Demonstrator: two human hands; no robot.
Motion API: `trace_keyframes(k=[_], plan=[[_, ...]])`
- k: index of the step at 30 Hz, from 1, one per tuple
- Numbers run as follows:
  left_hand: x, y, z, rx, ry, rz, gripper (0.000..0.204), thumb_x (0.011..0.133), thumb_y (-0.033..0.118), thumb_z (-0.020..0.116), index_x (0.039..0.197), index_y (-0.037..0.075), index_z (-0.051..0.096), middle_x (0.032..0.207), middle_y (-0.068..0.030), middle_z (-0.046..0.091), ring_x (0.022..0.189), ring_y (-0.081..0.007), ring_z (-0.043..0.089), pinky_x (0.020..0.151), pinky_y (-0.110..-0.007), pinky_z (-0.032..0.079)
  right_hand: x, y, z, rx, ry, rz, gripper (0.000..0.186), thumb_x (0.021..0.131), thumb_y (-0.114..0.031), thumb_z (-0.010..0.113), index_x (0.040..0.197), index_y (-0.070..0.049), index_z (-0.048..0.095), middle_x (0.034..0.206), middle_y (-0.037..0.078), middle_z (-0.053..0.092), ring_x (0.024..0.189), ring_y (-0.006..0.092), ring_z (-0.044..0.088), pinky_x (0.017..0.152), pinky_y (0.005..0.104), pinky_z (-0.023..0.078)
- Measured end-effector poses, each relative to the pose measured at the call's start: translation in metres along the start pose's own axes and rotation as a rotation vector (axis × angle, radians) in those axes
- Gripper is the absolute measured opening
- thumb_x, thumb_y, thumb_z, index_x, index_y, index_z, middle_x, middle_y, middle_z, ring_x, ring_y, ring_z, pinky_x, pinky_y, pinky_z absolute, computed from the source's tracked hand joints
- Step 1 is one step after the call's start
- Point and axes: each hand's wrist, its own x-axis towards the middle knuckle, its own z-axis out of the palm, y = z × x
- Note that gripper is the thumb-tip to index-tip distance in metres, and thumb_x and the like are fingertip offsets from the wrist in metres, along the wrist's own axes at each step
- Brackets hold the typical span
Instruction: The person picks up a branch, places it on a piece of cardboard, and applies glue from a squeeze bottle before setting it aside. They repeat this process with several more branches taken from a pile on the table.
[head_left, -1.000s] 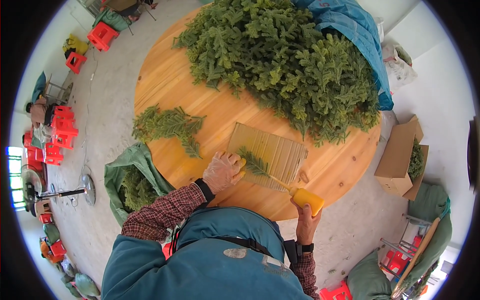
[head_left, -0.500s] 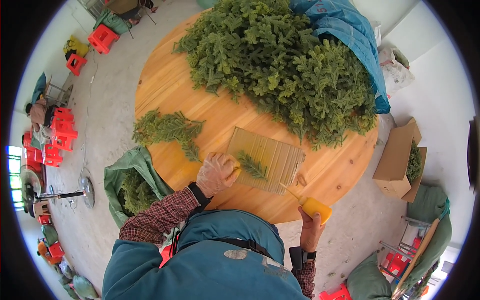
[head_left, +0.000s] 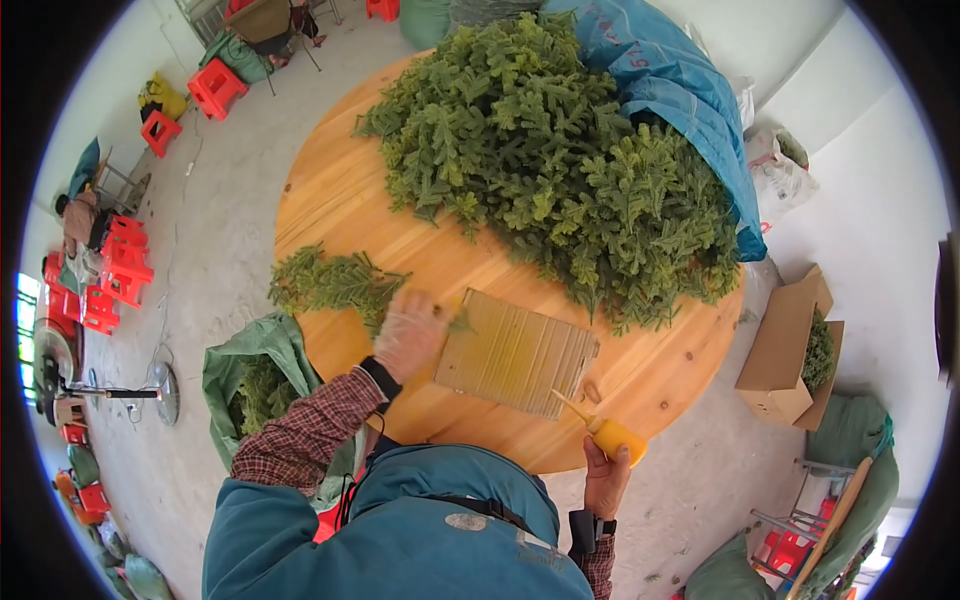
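My left hand (head_left: 410,332), in a thin clear glove, is blurred by motion beside the left edge of a flat piece of corrugated cardboard (head_left: 515,355). Its fingers are closed on a small green sprig (head_left: 461,319), whose smeared tip shows past them. Just beyond that hand lies a small heap of similar sprigs (head_left: 335,280). My right hand (head_left: 606,478) grips a yellow squeeze bottle (head_left: 618,441) near the table's front edge. The bottle's long thin nozzle points up and left to the cardboard's lower right corner.
A large mound of green sprigs (head_left: 560,160) spills from a blue sack (head_left: 690,90) over the far side of the round wooden table (head_left: 330,190). A green sack (head_left: 255,345) of sprigs stands at left, a cardboard box (head_left: 780,365) at right. Red stools (head_left: 217,88) and a fan (head_left: 165,392) are farther left.
My left hand has moved up and left with the sprig, off the cardboard toward the small heap. The right hand still holds the bottle, nearly in place. The whole view has shifted slightly.
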Motion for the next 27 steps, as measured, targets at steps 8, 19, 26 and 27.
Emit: trace_keyframes(k=[8, 19, 26, 27], plan=[[-0.011, -0.042, -0.026, -0.085, 0.012, -0.059, 0.058, 0.092, 0.041, 0.058, 0.134, 0.002, 0.051, 0.132, -0.0240, 0.050, 0.128, -0.0410, 0.042, 0.113, -0.055, 0.025, 0.003, -0.004, 0.008, -0.029, 0.025, -0.018, 0.052, 0.099, -0.032, 0.057, 0.140, -0.002, 0.042, 0.131, 0.015, 0.059, 0.111, 0.0277, 0.065, 0.099, 0.0402, 0.054], [0.144, -0.116, 0.048, 0.339, 0.163, -0.564, 0.027, 0.092, 0.023, 0.058, 0.107, 0.002, 0.063, 0.087, -0.0164, 0.067, 0.077, -0.0301, 0.065, 0.064, -0.045, 0.051, 0.001, -0.009, 0.008, -0.075, 0.018, -0.029, 0.053, 0.099, -0.034, 0.057, 0.138, -0.001, 0.043, 0.130, 0.016, 0.059, 0.109, 0.0287, 0.066, 0.098, 0.0394, 0.054], [0.159, -0.115, -0.001, -0.010, -0.087, -0.314, 0.041, 0.097, 0.022, 0.052, 0.133, 0.004, 0.054, 0.080, -0.0151, 0.064, 0.059, -0.0237, 0.057, 0.050, -0.039, 0.047, -0.003, -0.012, -0.001, -0.073, 0.078, -0.034, 0.054, 0.100, -0.032, 0.056, 0.139, 0.001, 0.040, 0.130, 0.018, 0.057, 0.113, 0.0309, 0.063, 0.099, 0.0412, 0.054], [0.156, -0.111, -0.008, -0.007, -0.094, -0.309, 0.041, 0.097, 0.022, 0.052, 0.133, 0.004, 0.054, 0.080, -0.0151, 0.064, 0.059, -0.0237, 0.057, 0.050, -0.039, 0.047, -0.002, -0.013, -0.001, -0.076, 0.081, -0.038, 0.054, 0.100, -0.033, 0.056, 0.139, 0.001, 0.040, 0.130, 0.018, 0.057, 0.113, 0.0309, 0.063, 0.099, 0.0412, 0.054]])
